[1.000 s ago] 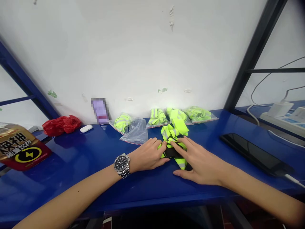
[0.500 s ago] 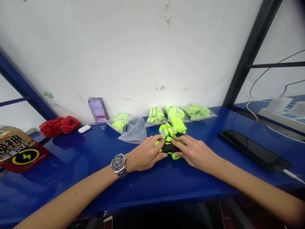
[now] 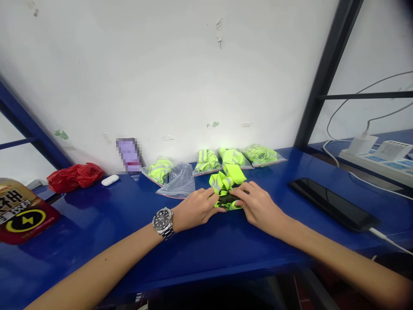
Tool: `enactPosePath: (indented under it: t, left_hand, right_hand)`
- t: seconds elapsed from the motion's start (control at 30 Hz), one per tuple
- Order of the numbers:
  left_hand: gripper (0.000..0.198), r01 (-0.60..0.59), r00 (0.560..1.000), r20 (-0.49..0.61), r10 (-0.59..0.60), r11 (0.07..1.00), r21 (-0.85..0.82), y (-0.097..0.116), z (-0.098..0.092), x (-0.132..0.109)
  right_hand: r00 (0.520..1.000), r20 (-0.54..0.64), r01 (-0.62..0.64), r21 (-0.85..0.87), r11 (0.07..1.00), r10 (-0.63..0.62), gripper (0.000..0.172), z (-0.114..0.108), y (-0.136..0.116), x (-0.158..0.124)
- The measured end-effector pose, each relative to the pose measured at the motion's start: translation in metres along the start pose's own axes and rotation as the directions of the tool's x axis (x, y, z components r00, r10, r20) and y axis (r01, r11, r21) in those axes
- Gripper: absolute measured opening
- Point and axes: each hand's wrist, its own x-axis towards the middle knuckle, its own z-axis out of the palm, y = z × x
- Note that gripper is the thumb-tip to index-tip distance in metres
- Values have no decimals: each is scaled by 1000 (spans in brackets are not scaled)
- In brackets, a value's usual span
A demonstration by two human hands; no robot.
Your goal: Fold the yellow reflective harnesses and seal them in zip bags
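Near the middle of the blue counter, a yellow-green strap bundle with grey reflective bands, between the two hands. Black piece at its near side; exact shape hidden by fingers. A broad loop of strap stands up at the back, just in front of the bagged bundles; whether it touches them, cannot tell.

Left hand: fingers curled and bunched, thumb below, closed on the left end of the bundle beside the black piece. Steel watch, dark dial, on that wrist. Right hand: thumb and forefinger nearly together, pinching the right end of the same bundle; other fingers folded in, partly hidden.

Along the wall: four clear bags of similar straps, one to the left, three in a row to the right. Flat clear bag overlaps the left one, near the left hand.

Farther left: upright phone leaning on the wall, screen pixelated; small white case; crumpled red plastic bag; red-and-gold container with lightning mark, cut by the frame edge.

Right side: black phone lying flat, white cable at its near end. Power strip beyond, white plugs seated.
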Motion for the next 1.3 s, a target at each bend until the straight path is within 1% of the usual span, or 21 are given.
enactPosePath:
  t: [0.1,0.17,0.23,0.3,0.4,0.5,0.63,0.67,0.73,0.8,0.83,0.9,0.93,0.97,1.03,1.1,1.13,1.2,1.23,1.3]
  left_hand:
    - [35,80,997,28,-76,983,-164,0,-9,5]
    - [33,123,992,55,-113,962,-245,0,-17,8]
    - [37,171,984,97,-148,934,-312,-2,-23,11]
    - [43,232,970,160,-182,889,-394,-6,-27,14]
    - [46,332,939,253,-232,801,-498,-13,-27,16]
    - [46,440,892,347,-290,736,-515,-21,-24,20]
    - [46,561,806,480,-346,708,-430,-30,-22,30]
    - [46,587,781,506,-366,706,-396,-32,-23,33]
    - [45,619,744,545,-388,708,-340,-36,-24,40]
    - [43,617,732,567,-376,719,-320,-39,-25,47]
    - [42,612,732,575,-365,723,-319,-41,-25,50]
    - [41,616,725,590,-356,718,-323,-43,-23,55]
    - [41,630,712,600,-364,708,-318,-45,-22,56]
    - [41,647,698,609,-377,697,-310,-46,-20,57]
    - [42,666,684,616,-391,679,-308,-48,-16,56]
    - [44,664,686,619,-381,676,-319,-49,-11,56]
    - [44,658,692,619,-371,677,-330,-50,-10,55]
    - [44,650,702,614,-360,675,-348,-51,-7,54]
    - [43,651,705,609,-362,670,-356,-51,-7,54]
    - [42,656,711,596,-373,657,-371,-51,-8,53]
  right_hand:
    - [994,-8,-112,66,992,113,22,-1,0,4]
    - [979,9,-203,120,972,203,23,-5,-1,7]
    - [958,41,-287,154,945,284,24,-9,-4,10]
    - [938,82,-347,164,923,338,25,-11,-6,13]
    - [921,122,-386,146,911,370,26,-10,-8,18]
    - [911,125,-405,86,910,393,24,-4,-6,24]
    - [899,158,-421,51,906,408,23,2,-1,31]
    - [896,152,-427,42,903,417,22,2,0,31]
    - [898,80,-435,14,900,433,19,4,1,31]
    - [919,-1,-394,17,919,394,21,5,3,31]
    - [933,-14,-360,36,932,360,21,5,4,31]
    - [956,19,-295,92,951,294,19,3,5,31]
    - [960,33,-280,112,953,278,20,1,5,31]
    - [961,16,-276,117,954,276,21,-1,4,32]
    - [964,-94,-239,100,966,248,23,-7,-2,33]
    - [974,-179,-130,56,990,138,26,-12,-12,33]
    - [982,-176,-63,25,998,66,27,-13,-18,32]
    - [994,-87,58,-41,998,-61,33,-13,-28,29]
    - [994,-45,98,-69,993,-102,40,-12,-31,27]
    - [988,-11,154,-101,983,-156,48,-12,-34,22]
